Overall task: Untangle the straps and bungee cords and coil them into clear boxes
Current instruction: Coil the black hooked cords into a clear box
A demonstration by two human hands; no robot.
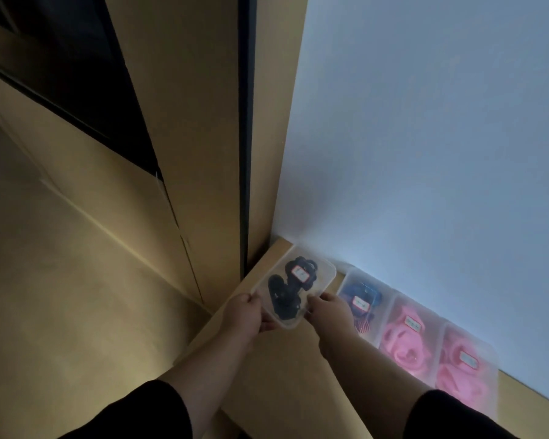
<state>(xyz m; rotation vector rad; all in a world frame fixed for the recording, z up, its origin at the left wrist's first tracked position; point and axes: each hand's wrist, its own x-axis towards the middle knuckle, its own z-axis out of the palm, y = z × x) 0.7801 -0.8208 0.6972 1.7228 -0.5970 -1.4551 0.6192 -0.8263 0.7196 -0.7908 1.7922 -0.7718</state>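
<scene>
Clear box (293,288) with dark coiled cords, lidded and labelled, is held in both hands at the shelf's (276,353) far-left corner, beside the tall wooden panel (203,137).

Nearest the camera: two bare forearms in dark sleeves reach forward over the shelf. Left hand (243,313) grips the box's near-left corner, fingers curled round the edge, thumb on top. Right hand (328,308) grips the near-right side, fingers pinched on the rim. Neither hand is open; each has hold of the box only.

Box relative to fingers: it lies between the two hands and extends away from them toward the wall (425,137). The fingertips cover only the near end; the label (300,273) and far end are clear of them. Box looks tilted, near end raised; whether the far end touches the shelf, cannot tell.

Judgement: the two-handed end grip suits sliding the box into the corner slot, keeping it square to its neighbours.

Further right, along the shelf's back edge against the wall, three more lidded boxes sit in a row, side by side: blue-cord box (363,301) just beside the right hand, then first pink box (408,337), then second pink box (463,369). Each carries a label on top. Judgement: sorted by colour, labels up for reading; the task looks nearly done, with this box the last to fill the row.
</scene>
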